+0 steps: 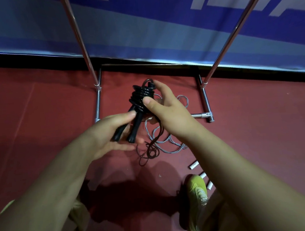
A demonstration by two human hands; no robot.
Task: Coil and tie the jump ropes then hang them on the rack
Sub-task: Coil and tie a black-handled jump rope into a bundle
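Head view: a black jump rope (142, 98), coiled around its handles, is gripped by the left hand (111, 135) and pinched by right-hand fingers (148, 102) above the rack (206, 100) base; a grey rope (168, 141) lies on the floor.

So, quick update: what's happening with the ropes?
Left hand grips black rope's handles. Right hand holds its coil. Grey rope loose on floor, below.

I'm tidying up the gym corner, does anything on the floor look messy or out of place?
Yes. A grey jump rope lies in loose, tangled loops on the red floor inside the rack base, uncoiled. A thin dark cord trails down over it. Small white pieces lie scattered beside the yellow shoe.
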